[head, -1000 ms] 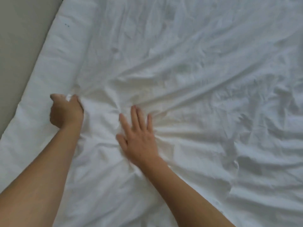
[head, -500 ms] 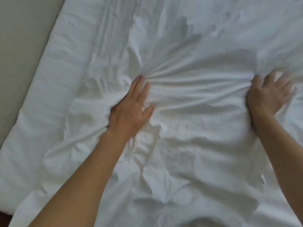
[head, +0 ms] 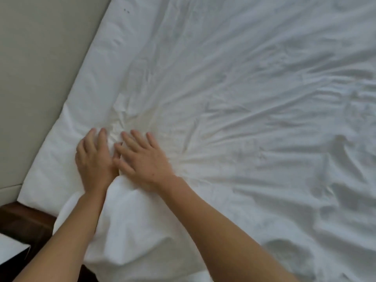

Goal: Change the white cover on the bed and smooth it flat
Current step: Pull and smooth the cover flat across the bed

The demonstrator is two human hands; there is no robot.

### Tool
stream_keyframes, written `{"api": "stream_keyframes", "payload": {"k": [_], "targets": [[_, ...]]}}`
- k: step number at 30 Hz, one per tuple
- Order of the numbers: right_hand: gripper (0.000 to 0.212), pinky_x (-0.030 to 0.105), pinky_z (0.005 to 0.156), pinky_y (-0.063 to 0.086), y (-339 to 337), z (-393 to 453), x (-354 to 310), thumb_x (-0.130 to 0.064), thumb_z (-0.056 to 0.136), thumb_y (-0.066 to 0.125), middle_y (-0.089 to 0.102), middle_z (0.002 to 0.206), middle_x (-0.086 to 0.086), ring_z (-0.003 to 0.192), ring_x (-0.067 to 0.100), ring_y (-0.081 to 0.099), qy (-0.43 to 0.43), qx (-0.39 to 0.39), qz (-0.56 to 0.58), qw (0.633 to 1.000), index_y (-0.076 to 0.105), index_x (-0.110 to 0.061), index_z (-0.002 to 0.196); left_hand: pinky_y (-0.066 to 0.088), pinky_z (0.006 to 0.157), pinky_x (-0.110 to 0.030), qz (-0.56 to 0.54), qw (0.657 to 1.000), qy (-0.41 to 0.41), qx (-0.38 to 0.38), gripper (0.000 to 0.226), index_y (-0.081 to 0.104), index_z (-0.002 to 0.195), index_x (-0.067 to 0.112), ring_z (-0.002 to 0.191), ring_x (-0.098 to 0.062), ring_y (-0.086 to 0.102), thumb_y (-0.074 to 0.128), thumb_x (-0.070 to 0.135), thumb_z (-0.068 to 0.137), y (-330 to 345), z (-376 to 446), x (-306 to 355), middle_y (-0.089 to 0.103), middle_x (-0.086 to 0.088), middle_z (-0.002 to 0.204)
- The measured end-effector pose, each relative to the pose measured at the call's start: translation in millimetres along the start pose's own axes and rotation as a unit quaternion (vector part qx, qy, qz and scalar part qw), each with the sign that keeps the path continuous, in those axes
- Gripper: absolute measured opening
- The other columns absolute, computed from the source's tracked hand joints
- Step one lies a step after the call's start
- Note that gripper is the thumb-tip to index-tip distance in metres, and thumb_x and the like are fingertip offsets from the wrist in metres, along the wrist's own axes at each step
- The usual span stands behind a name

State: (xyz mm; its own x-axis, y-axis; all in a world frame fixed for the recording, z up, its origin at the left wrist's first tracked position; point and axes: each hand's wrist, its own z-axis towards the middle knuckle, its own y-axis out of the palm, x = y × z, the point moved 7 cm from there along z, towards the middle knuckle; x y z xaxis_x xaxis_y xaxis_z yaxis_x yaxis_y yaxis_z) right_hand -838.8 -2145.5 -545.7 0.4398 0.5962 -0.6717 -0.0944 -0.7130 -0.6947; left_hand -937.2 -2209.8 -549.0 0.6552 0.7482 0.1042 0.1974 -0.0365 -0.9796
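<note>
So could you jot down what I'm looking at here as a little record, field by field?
Setting: a bed seen from above by a head-worn camera
Cover: white cover spread over the bed, creased, folds fanning out from the hands
Left hand: flat on the cover near the bed's left edge, fingers straight
Right hand: flat on the cover beside the left hand, fingers spread
Bunched part: a raised fold of cover between the forearms
Beside the bed: pale wall
Task state: cover on, not yet smooth

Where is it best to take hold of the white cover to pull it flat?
Probably the loose bunched fold of the white cover at the near edge, below both hands. Come from the near side: the creases fan outward from there.
</note>
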Motion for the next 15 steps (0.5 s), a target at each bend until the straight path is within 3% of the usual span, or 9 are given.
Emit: {"api": "stream_keyframes", "payload": {"k": [2,4,5,6,8,10,11,13,15], "targets": [[0.051,0.035,0.119,0.013,-26,-35,4,-0.039,0.100,0.045,0.034,0.154,0.004,0.145,0.017,0.021,0.053,0.084,0.135,0.986,0.042,-0.016,0.145,0.040,0.086,-0.049,-0.077,0.996,-0.031,-0.025,0.040,0.055,0.122,0.002,0.108,-0.044,0.049,0.052,0.032,0.097,-6,-9,8,0.051,-0.024,0.122],[0.056,0.031,0.116,0.024,-48,-92,19,-0.048,0.095,0.047,0.045,0.147,0.002,0.139,0.016,0.033,0.139,0.219,0.150,0.954,0.047,-0.016,0.141,0.037,0.078,-0.039,-0.168,0.980,-0.077,-0.074,0.041,0.059,0.104,0.005,0.097,-0.037,0.053,0.043,0.043,0.099,-12,-21,11,0.058,-0.014,0.103],[0.062,0.032,0.114,0.027,-48,-124,20,-0.057,0.092,0.045,0.048,0.143,0.001,0.135,0.015,0.038,0.178,0.238,0.136,0.945,0.047,-0.017,0.139,0.035,0.076,-0.037,-0.194,0.968,-0.111,-0.116,0.046,0.058,0.097,0.008,0.092,-0.032,0.053,0.038,0.050,0.099,-13,-26,8,0.059,-0.007,0.094],[0.072,0.033,0.113,0.030,-38,-151,13,-0.068,0.088,0.042,0.050,0.139,0.000,0.130,0.016,0.041,0.197,0.215,0.120,0.949,0.046,-0.017,0.140,0.034,0.078,-0.036,-0.201,0.956,-0.138,-0.164,0.050,0.056,0.096,0.012,0.091,-0.028,0.052,0.036,0.058,0.096,-13,-33,4,0.058,0.000,0.092],[0.092,0.037,0.106,0.035,6,-181,-6,-0.083,0.077,0.036,0.051,0.131,0.003,0.120,0.021,0.044,0.202,0.088,0.078,0.972,0.045,-0.015,0.139,0.040,0.086,-0.037,-0.171,0.931,-0.172,-0.272,0.067,0.053,0.115,0.021,0.097,-0.025,0.054,0.043,0.078,0.081,-13,-52,-3,0.058,0.002,0.106],[0.086,0.036,0.097,0.043,43,-181,-14,-0.078,0.073,0.048,0.055,0.117,0.005,0.106,0.024,0.049,0.188,0.003,0.005,0.982,0.054,-0.010,0.126,0.044,0.092,-0.037,-0.075,0.929,-0.155,-0.328,0.094,0.047,0.131,0.017,0.109,-0.030,0.057,0.054,0.085,0.067,-8,-74,4,0.058,-0.007,0.123],[0.067,0.034,0.084,0.048,54,-172,-11,-0.064,0.073,0.061,0.059,0.101,0.004,0.092,0.023,0.054,0.176,0.013,-0.031,0.984,0.060,-0.010,0.112,0.044,0.089,-0.035,-0.040,0.939,-0.130,-0.316,0.090,0.049,0.129,0.013,0.111,-0.031,0.058,0.056,0.081,0.070,-5,-83,12,0.059,-0.011,0.125],[0.029,0.030,0.055,0.043,51,-149,-5,-0.033,0.072,0.072,0.058,0.070,0.000,0.060,0.019,0.058,0.162,0.010,-0.098,0.982,0.063,-0.013,0.091,0.040,0.076,-0.033,-0.034,0.966,-0.085,-0.244,0.063,0.058,0.112,0.009,0.102,-0.033,0.061,0.057,0.065,0.083,-9,-95,33,0.066,-0.015,0.112],[0.026,0.032,0.051,0.036,48,-135,-1,-0.021,0.086,0.061,0.064,0.069,0.005,0.057,0.027,0.063,0.146,0.000,-0.082,0.986,0.059,-0.008,0.108,0.039,0.070,-0.034,-0.045,0.984,-0.038,-0.166,0.049,0.060,0.099,0.009,0.092,-0.036,0.062,0.056,0.057,0.088,-33,-100,42,0.068,-0.017,0.097]]}}
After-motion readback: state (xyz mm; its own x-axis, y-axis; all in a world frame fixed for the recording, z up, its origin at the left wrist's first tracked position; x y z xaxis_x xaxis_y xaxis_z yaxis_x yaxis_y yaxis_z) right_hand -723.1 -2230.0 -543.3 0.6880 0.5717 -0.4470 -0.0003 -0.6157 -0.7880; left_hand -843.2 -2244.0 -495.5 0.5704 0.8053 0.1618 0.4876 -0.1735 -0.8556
